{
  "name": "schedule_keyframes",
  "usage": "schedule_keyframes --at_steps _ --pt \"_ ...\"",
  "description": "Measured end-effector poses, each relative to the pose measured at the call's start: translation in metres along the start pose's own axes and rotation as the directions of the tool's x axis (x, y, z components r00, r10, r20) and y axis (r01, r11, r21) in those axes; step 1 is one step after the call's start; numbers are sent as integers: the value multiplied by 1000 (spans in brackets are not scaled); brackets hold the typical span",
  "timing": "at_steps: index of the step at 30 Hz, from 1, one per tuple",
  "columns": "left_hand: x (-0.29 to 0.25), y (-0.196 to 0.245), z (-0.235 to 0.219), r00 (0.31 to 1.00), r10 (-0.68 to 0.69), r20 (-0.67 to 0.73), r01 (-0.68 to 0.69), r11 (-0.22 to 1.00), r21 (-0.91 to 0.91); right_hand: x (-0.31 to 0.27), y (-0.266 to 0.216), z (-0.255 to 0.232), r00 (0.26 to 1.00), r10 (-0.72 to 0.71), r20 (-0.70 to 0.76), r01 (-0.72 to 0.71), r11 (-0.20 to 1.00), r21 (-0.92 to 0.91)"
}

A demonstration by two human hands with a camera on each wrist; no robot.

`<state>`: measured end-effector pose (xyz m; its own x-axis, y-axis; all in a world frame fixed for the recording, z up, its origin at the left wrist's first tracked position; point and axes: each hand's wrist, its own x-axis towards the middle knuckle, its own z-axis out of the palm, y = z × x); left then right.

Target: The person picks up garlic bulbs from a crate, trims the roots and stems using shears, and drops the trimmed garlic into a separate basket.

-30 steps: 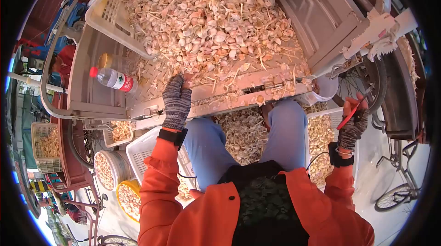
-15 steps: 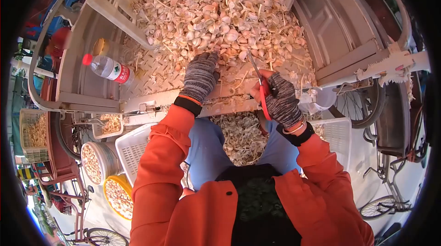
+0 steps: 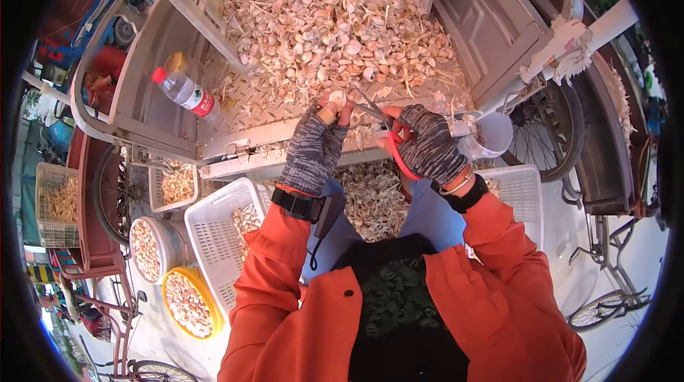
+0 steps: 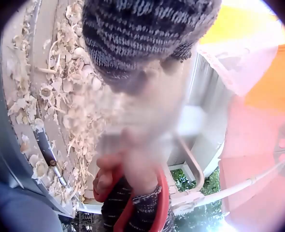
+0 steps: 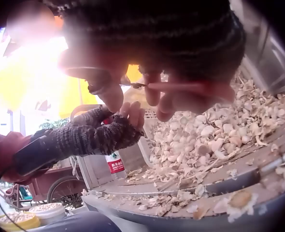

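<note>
The left hand point(image 3: 313, 145), in a grey knitted fingerless glove, pinches a pale garlic piece point(image 3: 336, 100) just over the cart's front edge. Close on its right, the right hand point(image 3: 426, 141) grips red-handled scissors point(image 3: 403, 157), whose blades point up-left at the garlic. In the left wrist view the red handles point(image 4: 163, 199) loop round the right hand's fingers, while the blades are blurred. Behind both hands a large heap of garlic cloves point(image 3: 335, 18) covers the cart bed. The right wrist view shows the left hand point(image 5: 96, 137) beyond the scissors.
A red-capped bottle point(image 3: 187, 93) lies on the bed at left, near a white crate point(image 3: 206, 11). Below left are another crate point(image 3: 214, 239), a bucket point(image 3: 178, 239) and a yellow tub point(image 3: 214, 311). A white pail point(image 3: 496, 132) hangs at the right edge.
The right hand came in from the far right with the scissors to beside the left hand. The left hand reached into the heap's near edge, then drew back toward the body with a garlic piece.
</note>
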<state>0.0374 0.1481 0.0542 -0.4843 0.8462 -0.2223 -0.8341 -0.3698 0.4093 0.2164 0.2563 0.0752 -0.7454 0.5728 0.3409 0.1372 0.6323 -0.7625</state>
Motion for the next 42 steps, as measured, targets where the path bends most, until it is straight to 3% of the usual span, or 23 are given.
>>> schedule_keyframes --at_steps 1,3,5,6,7,9,11,13,18,20,21,23,25,27,28,30,31,33,37,39,40,41,42 --pt "-5 1 -5 999 27 -32 -25 998 62 -3 -2 -1 996 -89 -7 88 994 -65" --pt "-14 5 -8 998 11 -59 -10 1000 9 -12 -4 4 999 -38 2 38 999 6" --pt "-28 9 12 997 -40 66 40 999 -4 -17 -8 7 997 67 -36 -58 978 199" --pt "-33 7 16 999 -36 21 36 999 13 -19 -19 3 988 142 64 -152 971 186" --pt "-33 2 15 999 -39 26 38 999 18 -24 -20 7 988 142 58 -150 971 187" --pt "-29 -10 7 978 94 187 -80 994 -80 -34 -19 17 981 191 42 -195 947 254" --pt "-27 -14 1 971 93 222 -68 991 -119 -40 -19 17 979 195 53 -202 963 180" --pt "-28 -17 -5 987 118 113 -129 987 98 -46 -9 23 970 227 85 -241 945 220" --pt "-33 -28 -10 973 159 166 -173 982 72 -46 -2 23 982 185 48 -190 958 215" --pt "-35 -28 -9 996 77 44 -82 989 127 -40 -12 14 994 89 58 -92 995 48" --pt "-36 -28 -11 997 74 37 -78 989 127 -37 -12 12 994 95 62 -98 994 51" --pt "-39 -28 -14 989 47 139 -78 971 227 -32 -9 7 996 -64 67 68 996 -65" --pt "-38 -29 -15 987 65 148 -105 954 280 -27 -13 3 994 -3 105 5 1000 -21" --pt "-38 -28 -13 973 162 167 -223 854 469 -23 -16 2 991 -20 133 20 1000 0" --pt "-38 -27 -11 973 163 164 -222 854 471 -22 -17 2 991 -20 135 19 1000 3" --pt "-37 -25 -9 934 282 220 -356 695 625 -21 -17 3 979 40 198 -30 998 -52" --pt "-38 -24 -10 935 281 217 -354 694 627 -21 -14 4 979 42 199 -33 998 -49" --pt "-39 -18 -12 915 294 277 -394 501 770 -22 -7 7 982 -108 152 123 988 -92" --pt "-41 -13 -8 939 230 254 -343 591 730 -21 -10 8 975 -51 215 78 989 -122" --pt "-41 -20 -16 971 195 137 -238 817 525 -24 -6 13 981 -94 170 100 995 -25" --pt "-41 -23 -18 973 159 164 -214 890 402 -22 -5 15 978 -54 201 56 998 -1" --pt "-42 -23 -21 974 162 160 -214 890 403 -22 -2 16 977 -55 204 55 998 3" --pt "-44 -23 -21 978 133 160 -181 924 338 -22 1 17 970 -26 241 -3 993 118"
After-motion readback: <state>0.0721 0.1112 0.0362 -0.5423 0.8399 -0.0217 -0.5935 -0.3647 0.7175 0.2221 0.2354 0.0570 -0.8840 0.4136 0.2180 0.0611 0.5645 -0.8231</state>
